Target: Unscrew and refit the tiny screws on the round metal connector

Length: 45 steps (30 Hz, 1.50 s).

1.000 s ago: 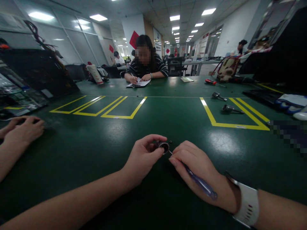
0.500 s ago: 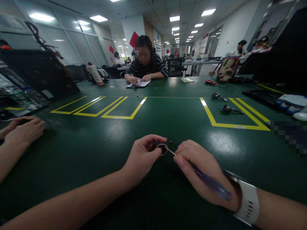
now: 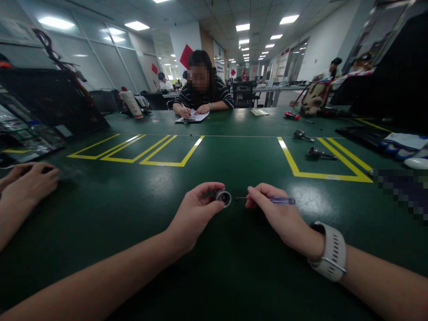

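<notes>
My left hand grips a short round metal socket, its hollow end turned toward my right hand. Fingers and thumb wrap its far side, so its full length is hidden. My right hand holds a small screwdriver with a clear purple handle, which lies across the fingers. Its thin shaft points left, and the tip meets a tiny dark ring-like piece on the green table. Tip and socket are a small gap apart.
Two metal socket tools lie by the right yellow tape outline, with a red screwdriver beyond. Another person's hand rests at the left. Opposite, a person writes on paper. White-blue gloves lie far right.
The screwdriver has come out of the socket and swung level, its tip now at the tiny piece on the table. My right hand moved up; the socket's opening turned more toward me.
</notes>
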### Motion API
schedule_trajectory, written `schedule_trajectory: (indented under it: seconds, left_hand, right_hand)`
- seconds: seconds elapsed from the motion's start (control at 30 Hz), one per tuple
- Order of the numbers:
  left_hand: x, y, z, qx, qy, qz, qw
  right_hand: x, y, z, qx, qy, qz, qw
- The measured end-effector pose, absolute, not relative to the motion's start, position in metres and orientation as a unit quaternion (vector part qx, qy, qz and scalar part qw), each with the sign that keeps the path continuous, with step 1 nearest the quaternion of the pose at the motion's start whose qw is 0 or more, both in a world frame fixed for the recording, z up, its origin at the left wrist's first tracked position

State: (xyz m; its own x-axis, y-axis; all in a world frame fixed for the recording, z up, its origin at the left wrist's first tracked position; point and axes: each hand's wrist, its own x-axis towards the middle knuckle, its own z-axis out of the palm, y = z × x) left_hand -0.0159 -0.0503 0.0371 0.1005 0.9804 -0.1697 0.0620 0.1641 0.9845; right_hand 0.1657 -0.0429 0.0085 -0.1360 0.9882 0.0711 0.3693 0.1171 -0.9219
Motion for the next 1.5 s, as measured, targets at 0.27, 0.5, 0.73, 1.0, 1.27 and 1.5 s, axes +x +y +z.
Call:
schedule_trajectory:
  seconds: [0.27,0.5,0.73,1.0,1.27,1.5]
  left_hand:
    - [-0.015,-0.052,0.039,0.504,0.519,0.426,0.544]
    - [-0.017,-0.052,0.039,0.504,0.510,0.420,0.555]
    - [-0.017,-0.052,0.039,0.500,0.506,0.422,0.562]
    - [-0.017,-0.050,0.037,0.498,0.503,0.439,0.553]
    - [-0.017,-0.053,0.037,0.519,0.498,0.436,0.541]
    - [-0.015,-0.057,0.040,0.536,0.493,0.433,0.531]
  right_hand:
    - [0.165,-0.044,0.022,-0.560,-0.664,0.362,0.337]
    - [0.170,-0.037,0.026,-0.588,-0.623,0.404,0.319]
    - [0.164,-0.040,0.021,-0.566,-0.647,0.382,0.340]
    - [0.168,-0.061,0.021,-0.475,-0.707,0.248,0.462]
    - [0.160,-0.068,0.020,-0.320,-0.831,0.174,0.422]
    - [0.159,-0.067,0.015,-0.320,-0.836,0.173,0.411]
